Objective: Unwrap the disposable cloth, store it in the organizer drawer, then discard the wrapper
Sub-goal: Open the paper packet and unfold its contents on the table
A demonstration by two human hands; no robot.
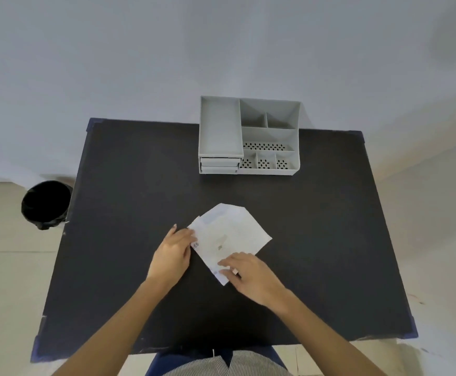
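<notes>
A flat white wrapped cloth packet (229,237) lies on the black table (129,202), turned at an angle, near the middle front. My left hand (173,256) pinches the packet's left edge between thumb and fingers. My right hand (248,275) grips the packet's near corner, fingers curled over it. The grey organizer (248,137) stands at the table's far edge; its small drawers (219,164) at the lower left front look shut. The cloth itself stays inside the wrapper, not separately visible.
A black-lined waste bin (46,204) stands on the floor left of the table. The organizer has an open tray on top left and several perforated compartments on the right. A pale wall rises behind.
</notes>
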